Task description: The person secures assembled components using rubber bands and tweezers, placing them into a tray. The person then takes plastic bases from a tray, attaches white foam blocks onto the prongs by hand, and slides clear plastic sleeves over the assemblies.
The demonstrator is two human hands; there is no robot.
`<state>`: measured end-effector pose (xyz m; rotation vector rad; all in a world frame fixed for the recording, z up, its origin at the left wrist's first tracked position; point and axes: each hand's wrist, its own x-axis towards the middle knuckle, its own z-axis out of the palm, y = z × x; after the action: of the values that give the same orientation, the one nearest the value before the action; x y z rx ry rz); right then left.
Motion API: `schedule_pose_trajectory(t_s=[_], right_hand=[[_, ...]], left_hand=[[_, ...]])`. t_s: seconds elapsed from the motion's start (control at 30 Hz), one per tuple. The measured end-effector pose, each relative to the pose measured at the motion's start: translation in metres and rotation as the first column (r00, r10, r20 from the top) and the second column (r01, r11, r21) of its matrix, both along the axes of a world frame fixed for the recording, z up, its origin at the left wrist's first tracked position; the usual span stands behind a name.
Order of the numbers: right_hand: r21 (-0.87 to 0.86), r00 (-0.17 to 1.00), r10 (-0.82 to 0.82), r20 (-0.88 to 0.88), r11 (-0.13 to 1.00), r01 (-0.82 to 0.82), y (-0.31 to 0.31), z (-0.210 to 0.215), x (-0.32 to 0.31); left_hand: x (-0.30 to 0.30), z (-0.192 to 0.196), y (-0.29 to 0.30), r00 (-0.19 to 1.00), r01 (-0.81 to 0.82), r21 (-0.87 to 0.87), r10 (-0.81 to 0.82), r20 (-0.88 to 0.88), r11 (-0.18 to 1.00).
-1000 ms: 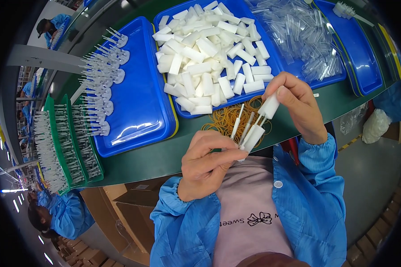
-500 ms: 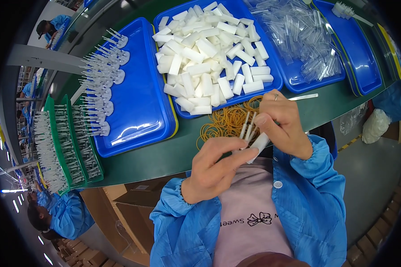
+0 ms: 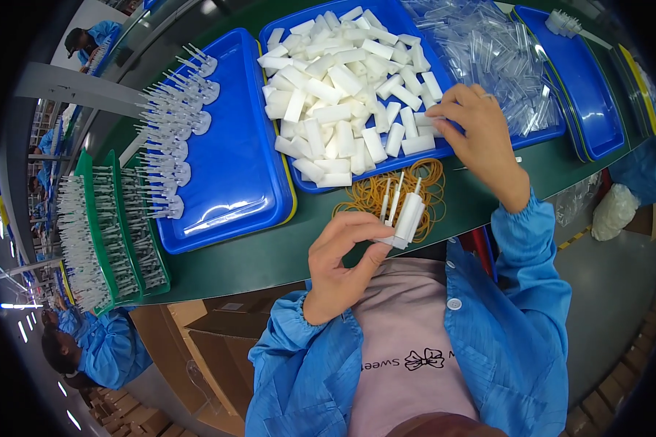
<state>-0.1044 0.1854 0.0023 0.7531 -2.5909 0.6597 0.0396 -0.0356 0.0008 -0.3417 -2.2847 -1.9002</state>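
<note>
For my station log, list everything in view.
Trays: at least four, blue, along the top
Table: one, green, under trays
Blocks: dozens, white, middle tray
Clear plastic pieces: many, colourless, tray beside blocks
Rubber bands: many, amber, before middle tray
Pronged parts: many, white, left tray's edge
Rack strips: two, green, far left
Brush-like piece: one, white, upper right
Plastic bag: one, white, right of table
Cardboard boxes: several, brown, below table
Other people: several, blue-clothed, left
Pronged assembly: one, white, lower centre
Jacket: one, blue, on wearer
Shirt: one, pink, under jacket
Left hand: one, bare, on assembly
Right hand: one, bare, at blocks
</note>
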Motion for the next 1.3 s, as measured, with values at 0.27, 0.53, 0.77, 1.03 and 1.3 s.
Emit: schedule_pose_trajectory(t_s=[0.27, 0.53, 0.77, 1.03, 1.3], right_hand=[[0.272, 0.999, 0.042, -0.017, 0.962, -0.036, 0.003, -0.002, -0.019], [-0.504, 0.933, 0.243, 0.266, 0.860, -0.080, 0.012, 0.024, 0.028], [-0.772, 0.734, 0.457, 0.502, 0.619, 0.143, 0.012, 0.019, 0.039], [-0.745, 0.668, 0.550, 0.501, 0.667, 0.010, -0.003, 0.025, 0.045], [-0.665, 0.709, 0.578, 0.404, 0.718, -0.206, -0.023, 0.025, 0.070]], left_hand=[[-0.003, 0.004, 0.000, 0.999, -0.020, 0.014, 0.019, 0.044, 1.000], [-0.003, 0.016, -0.001, 0.999, -0.025, -0.006, 0.025, -0.023, 1.000], [-0.011, 0.021, 0.003, 0.951, 0.075, -0.176, -0.123, -0.283, 0.982], [-0.012, 0.023, 0.003, 0.950, 0.082, -0.220, -0.143, -0.279, 0.972], [0.000, 0.018, 0.018, 0.953, -0.132, -0.121, 0.092, -0.288, 0.984]])
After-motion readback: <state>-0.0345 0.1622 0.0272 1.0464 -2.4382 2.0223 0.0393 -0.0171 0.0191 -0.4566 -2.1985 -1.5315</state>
